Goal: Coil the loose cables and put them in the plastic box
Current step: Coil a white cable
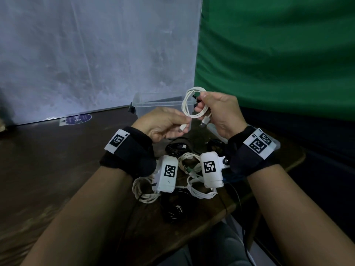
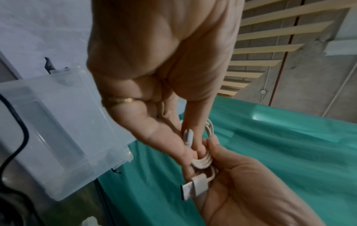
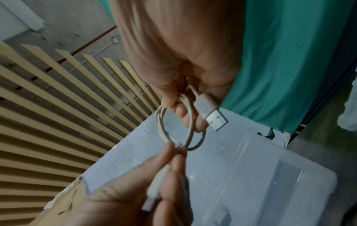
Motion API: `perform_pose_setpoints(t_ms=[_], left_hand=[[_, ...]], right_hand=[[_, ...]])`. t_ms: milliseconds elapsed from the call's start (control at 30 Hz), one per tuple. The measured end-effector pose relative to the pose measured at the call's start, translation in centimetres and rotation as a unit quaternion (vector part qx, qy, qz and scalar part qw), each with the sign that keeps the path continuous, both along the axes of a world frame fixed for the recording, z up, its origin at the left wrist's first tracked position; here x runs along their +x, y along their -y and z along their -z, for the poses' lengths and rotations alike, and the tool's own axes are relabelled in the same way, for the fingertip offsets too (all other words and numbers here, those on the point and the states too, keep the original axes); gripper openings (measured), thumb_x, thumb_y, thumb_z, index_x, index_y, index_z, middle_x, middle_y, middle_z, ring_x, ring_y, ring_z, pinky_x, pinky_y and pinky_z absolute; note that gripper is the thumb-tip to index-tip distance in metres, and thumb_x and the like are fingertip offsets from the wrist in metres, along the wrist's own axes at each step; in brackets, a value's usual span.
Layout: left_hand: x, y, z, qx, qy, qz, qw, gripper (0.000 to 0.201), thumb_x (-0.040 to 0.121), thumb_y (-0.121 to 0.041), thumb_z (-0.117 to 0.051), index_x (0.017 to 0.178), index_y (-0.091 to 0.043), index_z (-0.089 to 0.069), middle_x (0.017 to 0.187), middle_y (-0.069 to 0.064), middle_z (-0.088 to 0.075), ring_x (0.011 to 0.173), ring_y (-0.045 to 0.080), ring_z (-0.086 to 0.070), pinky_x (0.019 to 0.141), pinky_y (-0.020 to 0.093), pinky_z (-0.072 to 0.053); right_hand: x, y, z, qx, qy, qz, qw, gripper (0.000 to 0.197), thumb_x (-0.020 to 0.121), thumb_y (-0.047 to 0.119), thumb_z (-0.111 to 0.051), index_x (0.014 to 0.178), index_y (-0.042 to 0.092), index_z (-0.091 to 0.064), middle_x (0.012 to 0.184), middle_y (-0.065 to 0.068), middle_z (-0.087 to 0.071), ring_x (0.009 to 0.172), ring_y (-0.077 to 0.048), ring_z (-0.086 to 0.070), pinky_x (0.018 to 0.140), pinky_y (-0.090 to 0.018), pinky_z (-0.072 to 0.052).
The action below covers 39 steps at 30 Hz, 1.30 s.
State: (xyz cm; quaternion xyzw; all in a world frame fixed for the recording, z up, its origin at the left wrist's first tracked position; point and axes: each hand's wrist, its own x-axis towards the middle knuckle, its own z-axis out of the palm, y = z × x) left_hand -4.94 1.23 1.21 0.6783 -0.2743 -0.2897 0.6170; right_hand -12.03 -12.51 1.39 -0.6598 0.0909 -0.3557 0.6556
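1. Above the table (image 1: 57, 169), two hands hold one white cable (image 1: 187, 104) wound into a small coil.
2. The right hand (image 1: 221, 114) has its fingers curled tight around one side of the coil, and the USB plug (image 3: 211, 114) sticks out below them.
3. The left hand (image 1: 163, 121) pinches the other side of the coil between thumb and fingers.
4. The clear box (image 1: 153, 106) sits open on the table, just behind the hands.
5. More cables (image 1: 194, 191), white and black, lie in a heap on the table under the wrists.
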Motion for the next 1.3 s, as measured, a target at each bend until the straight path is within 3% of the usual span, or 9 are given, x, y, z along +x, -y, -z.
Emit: perform_pose_setpoints(t_ms=[167, 333, 433, 600, 800, 900, 1000, 1167, 1300], left_hand=[[-0.4, -0.3, -0.5, 0.006, -0.029, 0.058, 0.998, 0.014, 0.091, -0.013, -0.057, 0.103, -0.018, -0.062, 0.061, -0.006, -0.059, 0.050, 0.002, -0.057, 0.045, 0.012, -0.045], [-0.6, -0.1, -0.5, -0.016, -0.050, 0.048, 0.997, 0.015, 0.090, -0.009, -0.057, 0.081, -0.019, -0.055, 0.063, -0.004, -0.067, 0.058, 0.005, -0.067, 0.050, 0.016, -0.051], [-0.3, -0.2, -0.6, -0.006, -0.012, 0.017, 1.000, 0.019, 0.088, -0.010, -0.061, 0.072, -0.021, -0.056, 0.064, -0.006, -0.069, 0.057, 0.002, -0.065, 0.048, 0.013, -0.048], [0.7, -1.2, -1.3, -0.011, 0.065, -0.042, 0.997, 0.021, 0.080, -0.002, -0.068, 0.069, -0.015, -0.055, 0.050, -0.005, -0.060, 0.044, 0.002, -0.055, 0.040, 0.012, -0.042], [1.5, -1.7, -1.5, -0.050, 0.142, -0.138, 0.979, 0.024, 0.077, 0.007, -0.069, 0.065, -0.007, -0.053, 0.044, 0.001, -0.060, 0.043, 0.007, -0.060, 0.047, 0.014, -0.051], [1.3, -0.8, -1.0, -0.123, 0.125, -0.175, 0.969, 0.026, 0.080, 0.011, -0.064, 0.063, -0.005, -0.052, 0.048, 0.002, -0.061, 0.047, 0.008, -0.063, 0.053, 0.016, -0.055], [0.8, 0.0, -0.5, -0.184, 0.033, -0.127, 0.974, 0.019, 0.086, 0.011, -0.056, 0.073, -0.003, -0.055, 0.069, 0.007, -0.065, 0.060, 0.010, -0.067, 0.064, 0.019, -0.058], [0.8, -0.2, -0.7, -0.210, -0.072, -0.018, 0.975, 0.017, 0.088, 0.007, -0.046, 0.091, 0.003, -0.062, 0.101, 0.017, -0.068, 0.104, 0.025, -0.064, 0.089, 0.026, -0.053], [0.4, -0.6, -0.7, -0.178, -0.001, -0.013, 0.984, 0.015, 0.082, 0.008, -0.059, 0.083, -0.006, -0.064, 0.079, 0.004, -0.073, 0.080, 0.012, -0.070, 0.075, 0.017, -0.055]], right_hand=[[0.0, 0.3, 0.3, -0.041, 0.008, 0.007, 0.999, 0.022, 0.093, 0.010, -0.058, 0.073, 0.010, -0.066, 0.064, -0.009, -0.057, 0.063, -0.023, -0.055, 0.058, -0.033, -0.051], [-0.2, 0.5, 0.2, -0.059, 0.000, 0.006, 0.998, 0.023, 0.093, 0.010, -0.058, 0.071, 0.011, -0.065, 0.063, -0.008, -0.055, 0.064, -0.027, -0.053, 0.051, -0.032, -0.050], [-0.3, 0.7, 0.2, -0.061, 0.001, 0.008, 0.998, 0.024, 0.093, 0.010, -0.058, 0.070, 0.010, -0.065, 0.061, -0.007, -0.054, 0.058, -0.025, -0.053, 0.049, -0.030, -0.049], [-0.2, 1.0, 0.2, -0.062, -0.014, 0.005, 0.998, 0.021, 0.093, 0.010, -0.058, 0.074, 0.008, -0.066, 0.060, -0.006, -0.054, 0.052, -0.021, -0.053, 0.046, -0.028, -0.049], [-0.1, 0.1, -0.2, -0.013, -0.010, -0.051, 0.999, 0.017, 0.094, 0.013, -0.057, 0.081, 0.005, -0.064, 0.065, -0.007, -0.054, 0.050, -0.014, -0.061, 0.050, -0.028, -0.057], [0.1, -0.4, -0.4, 0.044, 0.002, -0.087, 0.995, 0.017, 0.094, 0.012, -0.056, 0.081, 0.003, -0.063, 0.064, -0.006, -0.056, 0.048, -0.013, -0.058, 0.048, -0.027, -0.056], [0.2, -0.4, -0.4, 0.063, 0.003, -0.087, 0.994, 0.019, 0.094, 0.013, -0.057, 0.078, 0.005, -0.064, 0.061, -0.004, -0.058, 0.052, -0.017, -0.056, 0.047, -0.027, -0.055], [0.1, -0.5, -0.5, 0.058, -0.008, -0.070, 0.996, 0.016, 0.094, 0.015, -0.057, 0.083, 0.005, -0.064, 0.065, -0.004, -0.057, 0.051, -0.014, -0.062, 0.047, -0.027, -0.055], [0.3, -0.7, -0.4, 0.057, -0.012, -0.074, 0.996, 0.016, 0.094, 0.016, -0.057, 0.084, 0.005, -0.063, 0.065, -0.004, -0.056, 0.052, -0.014, -0.064, 0.051, -0.028, -0.057]])
